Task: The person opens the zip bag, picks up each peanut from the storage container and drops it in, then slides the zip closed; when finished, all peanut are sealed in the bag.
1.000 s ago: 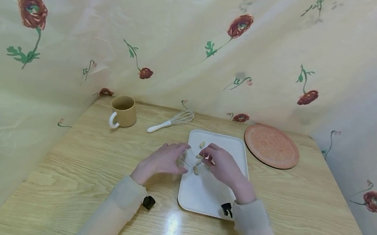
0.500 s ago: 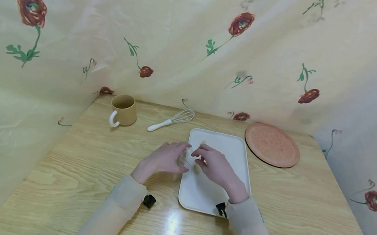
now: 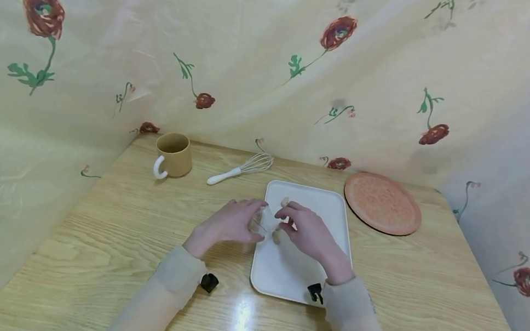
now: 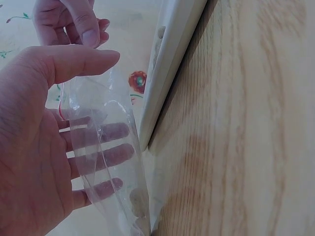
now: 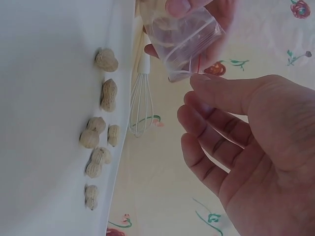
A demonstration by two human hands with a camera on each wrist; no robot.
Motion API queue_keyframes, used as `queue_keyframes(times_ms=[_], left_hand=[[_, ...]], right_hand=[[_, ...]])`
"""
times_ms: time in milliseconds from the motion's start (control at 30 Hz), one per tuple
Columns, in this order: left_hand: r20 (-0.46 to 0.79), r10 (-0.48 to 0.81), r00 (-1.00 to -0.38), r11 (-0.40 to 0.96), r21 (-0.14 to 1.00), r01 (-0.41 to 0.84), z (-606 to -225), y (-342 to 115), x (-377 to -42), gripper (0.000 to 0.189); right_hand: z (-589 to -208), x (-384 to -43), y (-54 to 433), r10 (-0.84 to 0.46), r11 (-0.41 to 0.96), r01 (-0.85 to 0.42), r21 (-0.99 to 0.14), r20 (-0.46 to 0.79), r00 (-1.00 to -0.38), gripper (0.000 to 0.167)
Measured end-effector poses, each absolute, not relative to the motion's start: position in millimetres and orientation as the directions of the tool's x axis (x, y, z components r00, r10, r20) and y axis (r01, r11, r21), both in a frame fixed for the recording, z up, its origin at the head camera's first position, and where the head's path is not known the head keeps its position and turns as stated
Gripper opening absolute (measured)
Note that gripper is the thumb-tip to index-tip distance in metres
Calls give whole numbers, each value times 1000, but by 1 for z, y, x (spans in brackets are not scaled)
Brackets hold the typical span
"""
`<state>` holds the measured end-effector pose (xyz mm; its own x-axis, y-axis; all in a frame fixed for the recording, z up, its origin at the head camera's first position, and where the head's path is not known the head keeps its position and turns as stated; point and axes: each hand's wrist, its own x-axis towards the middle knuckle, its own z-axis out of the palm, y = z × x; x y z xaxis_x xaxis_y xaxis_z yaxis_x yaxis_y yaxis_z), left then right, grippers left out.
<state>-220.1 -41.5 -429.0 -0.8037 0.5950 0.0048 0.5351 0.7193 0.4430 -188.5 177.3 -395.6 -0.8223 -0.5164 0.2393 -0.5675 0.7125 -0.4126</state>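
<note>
My left hand (image 3: 230, 222) holds a clear zip-top plastic bag (image 4: 106, 98) at the tray's left edge, thumb in front and fingers behind the film. Low in the bag lies a peanut (image 4: 139, 201). Thumb and index finger of my right hand (image 3: 310, 234) pinch the bag's mouth near its red strip, as the right wrist view shows. Beneath is a white rectangular tray (image 3: 291, 279). On it lie several unshelled peanuts (image 5: 109, 96), grouped near one side; my right hand hides most of them in the head view.
A whisk (image 3: 239, 171) with a white handle lies behind the tray. The tan mug (image 3: 178, 160) stands at the back left, and a round pinkish plate (image 3: 381, 204) at the back right. Floral cloth (image 3: 266, 77) hangs behind the wooden table (image 3: 127, 237).
My right hand has moved left from over the peanuts to the bag, then slightly back right, drawing the bag's mouth out with it. The left hand has stayed in place.
</note>
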Motion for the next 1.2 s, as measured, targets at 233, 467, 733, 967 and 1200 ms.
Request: queue_keyframes(times_ms=[233, 467, 733, 967, 1200], left_hand=[[5, 597, -802, 720, 438, 538, -429, -42, -221, 81], [3, 593, -805, 721, 444, 532, -428, -42, -220, 81], [-4, 589, -808, 724, 445, 526, -428, -43, -220, 80], [-23, 583, -812, 730, 454, 511, -427, -43, -219, 81], [-19, 587, -809, 733, 437, 521, -427, -42, -219, 81]], right_hand=[[-398, -195, 190, -494, 723, -545, -424, 234, -837, 18], [-401, -204, 211, -424, 752, -499, -431, 265, -866, 17], [-407, -211, 237, -341, 796, -411, -445, 232, -911, 18], [-418, -216, 245, -325, 849, -344, -402, 116, -939, 23], [-430, -220, 246, -346, 862, -349, -368, 77, -935, 23]])
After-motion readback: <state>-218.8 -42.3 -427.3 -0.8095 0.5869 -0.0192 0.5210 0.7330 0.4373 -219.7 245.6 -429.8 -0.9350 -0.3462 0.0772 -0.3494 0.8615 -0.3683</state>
